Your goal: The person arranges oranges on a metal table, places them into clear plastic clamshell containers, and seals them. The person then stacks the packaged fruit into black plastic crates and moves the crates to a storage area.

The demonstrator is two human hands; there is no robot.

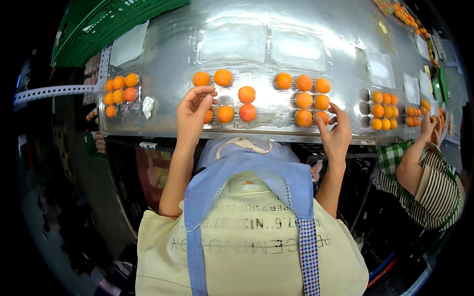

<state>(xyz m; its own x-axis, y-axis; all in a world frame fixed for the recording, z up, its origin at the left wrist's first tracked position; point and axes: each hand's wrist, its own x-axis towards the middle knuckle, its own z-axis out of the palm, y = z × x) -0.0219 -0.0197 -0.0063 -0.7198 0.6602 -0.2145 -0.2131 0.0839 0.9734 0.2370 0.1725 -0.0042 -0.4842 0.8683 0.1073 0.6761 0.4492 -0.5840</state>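
My left hand (pixel 196 107) is at the left side of a clear plastic tray (pixel 272 120), fingers loosely curled and apart, with no fruit visible in them. An orange fruit (pixel 208 117) shows partly behind it; others, such as this redder one (pixel 247 112), sit in the same tray. To the right, my right hand (pixel 335 129) has its thumb and fingers around an orange fruit (pixel 322 117) at the near right corner of a second group. More orange fruits (pixel 304 100) fill two columns there, with one (pixel 283 81) at the far left. Transparent lids (pixel 233 44) extend behind both groups.
A partly filled tray of fruits (pixel 118 96) and a crumpled white scrap (pixel 148 107) lie left on the metal table (pixel 166 55). A green crate (pixel 107 22) stands beyond. Rightward are a filled tray (pixel 385 111) and a co-worker (pixel 426 177), hands at more fruit.
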